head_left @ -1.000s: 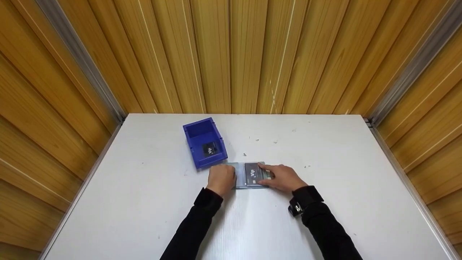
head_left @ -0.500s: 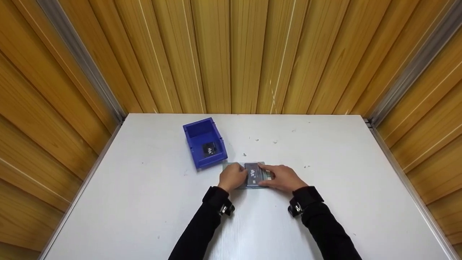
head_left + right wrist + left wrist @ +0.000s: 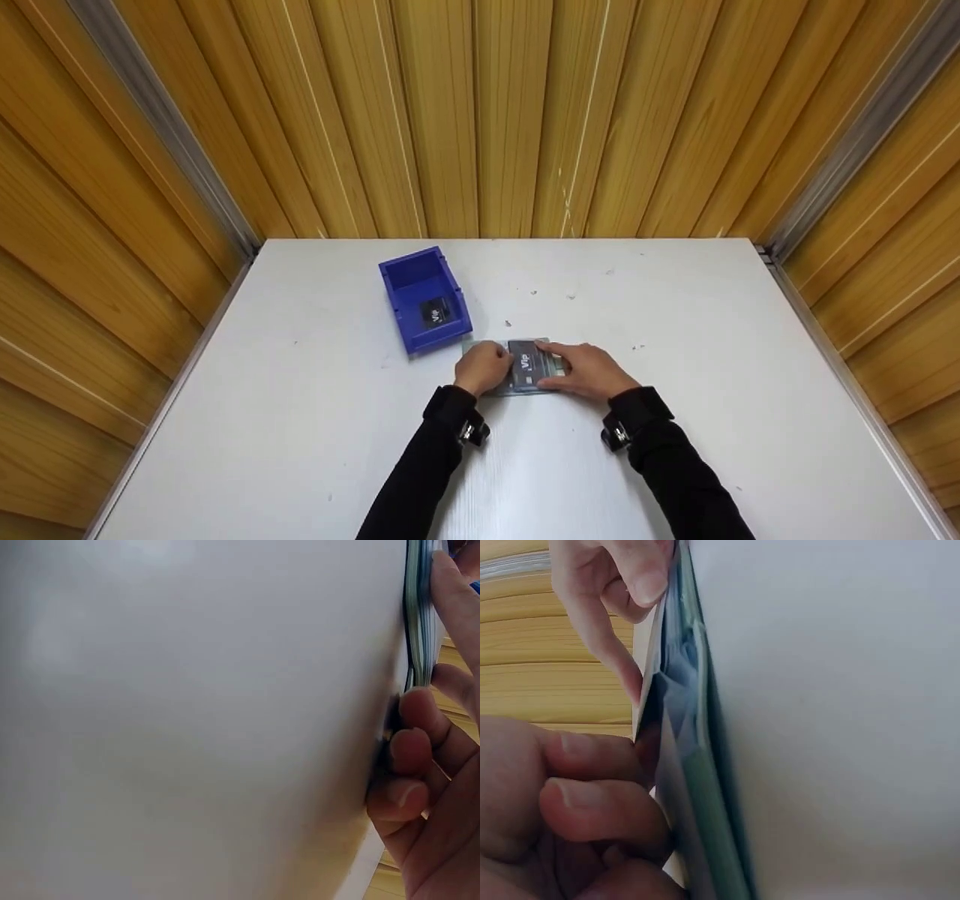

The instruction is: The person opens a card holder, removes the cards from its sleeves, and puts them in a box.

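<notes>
An open card holder (image 3: pixel 556 364) with clear sleeves and a greenish cover lies flat on the white table. A dark card printed "Vip" (image 3: pixel 523 369) lies over its right half. My left hand (image 3: pixel 482 367), fingers curled, pinches at the card's left edge; in the left wrist view its fingertips (image 3: pixel 600 799) reach the dark edge beside the parted clear sleeves (image 3: pixel 679 690). From the right, my right hand (image 3: pixel 589 369) grips the holder and card, thumb and fingers spread along their edges. The right wrist view shows the layered holder edge (image 3: pixel 416 622) between those fingers.
A blue bin (image 3: pixel 405 330) stands just behind and left of the holder, with another dark "Vip" card (image 3: pixel 435 312) inside. Small specks dot the white table (image 3: pixel 697 420). Wood-look panels (image 3: pixel 510 112) enclose the back and sides.
My left hand has moved right from the holder's left part to the card's left edge. My right hand keeps its place on the right side. The bin stays put.
</notes>
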A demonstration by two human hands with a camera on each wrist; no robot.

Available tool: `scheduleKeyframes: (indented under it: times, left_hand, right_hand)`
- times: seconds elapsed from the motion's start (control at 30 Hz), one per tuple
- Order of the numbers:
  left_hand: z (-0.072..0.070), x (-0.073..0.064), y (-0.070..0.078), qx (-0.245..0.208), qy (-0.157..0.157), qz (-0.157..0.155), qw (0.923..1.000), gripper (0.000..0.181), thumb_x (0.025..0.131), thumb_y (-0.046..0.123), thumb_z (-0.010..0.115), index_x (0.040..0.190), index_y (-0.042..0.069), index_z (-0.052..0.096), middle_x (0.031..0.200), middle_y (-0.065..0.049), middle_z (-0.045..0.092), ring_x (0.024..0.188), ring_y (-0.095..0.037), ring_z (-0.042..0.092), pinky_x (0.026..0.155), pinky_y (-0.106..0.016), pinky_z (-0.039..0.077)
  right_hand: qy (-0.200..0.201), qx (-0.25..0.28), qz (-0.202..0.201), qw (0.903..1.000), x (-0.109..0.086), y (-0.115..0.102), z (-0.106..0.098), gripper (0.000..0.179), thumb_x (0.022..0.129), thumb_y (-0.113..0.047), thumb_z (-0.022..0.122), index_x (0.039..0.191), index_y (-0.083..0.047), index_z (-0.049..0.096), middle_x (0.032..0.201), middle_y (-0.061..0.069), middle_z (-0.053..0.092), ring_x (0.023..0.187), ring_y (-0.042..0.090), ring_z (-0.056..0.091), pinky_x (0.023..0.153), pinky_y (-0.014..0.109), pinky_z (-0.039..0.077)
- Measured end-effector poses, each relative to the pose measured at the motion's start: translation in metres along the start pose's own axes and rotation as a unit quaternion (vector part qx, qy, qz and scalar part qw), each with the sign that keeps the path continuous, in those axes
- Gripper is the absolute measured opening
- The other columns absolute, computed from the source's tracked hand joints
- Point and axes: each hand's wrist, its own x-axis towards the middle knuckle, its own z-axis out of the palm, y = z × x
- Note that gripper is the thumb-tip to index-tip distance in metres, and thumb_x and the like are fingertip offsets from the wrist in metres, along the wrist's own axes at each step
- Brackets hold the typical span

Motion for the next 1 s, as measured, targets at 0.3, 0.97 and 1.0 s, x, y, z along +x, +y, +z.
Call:
scheduleKeyframes:
  times: [0.3, 0.97, 1.0]
  left_hand:
    - [0.0015, -0.0033, -0.0048, 0.004, 0.012, 0.000, 0.9999, 0.026, 0.098, 0.026, 0.066, 0.078, 0.011, 0.072, 0.073, 0.000, 0.063, 0.065, -0.014, 0.051, 0.063, -0.032, 0.038]
    - [0.0035, -0.0033, -0.0023, -0.018, 0.006, -0.007, 0.9998, 0.033, 0.097, 0.032, 0.070, 0.070, 0.015, 0.063, 0.069, 0.003, 0.056, 0.065, -0.014, 0.050, 0.060, -0.030, 0.034]
    - [0.0031, -0.0029, -0.0025, -0.022, 0.003, -0.007, 0.9997, 0.033, 0.098, 0.032, 0.068, 0.071, 0.014, 0.064, 0.069, 0.003, 0.055, 0.065, -0.014, 0.050, 0.060, -0.030, 0.034]
  right_hand:
    - [-0.007, 0.006, -0.012, 0.9999, 0.0026, -0.0009, 0.0032, 0.077, 0.085, -0.054, 0.079, 0.151, -0.020, 0.055, 0.072, -0.006, 0.043, 0.072, 0.013, 0.045, 0.075, 0.036, 0.042]
    - [-0.022, 0.024, -0.002, 0.9995, 0.0003, 0.0015, -0.0016, 0.080, 0.086, -0.055, 0.078, 0.153, -0.022, 0.052, 0.084, 0.000, 0.055, 0.077, 0.015, 0.047, 0.077, 0.036, 0.040]
    - [-0.019, 0.023, -0.004, 0.9995, 0.0002, 0.0015, -0.0017, 0.079, 0.086, -0.055, 0.079, 0.153, -0.022, 0.053, 0.088, 0.000, 0.058, 0.078, 0.015, 0.047, 0.077, 0.036, 0.041]
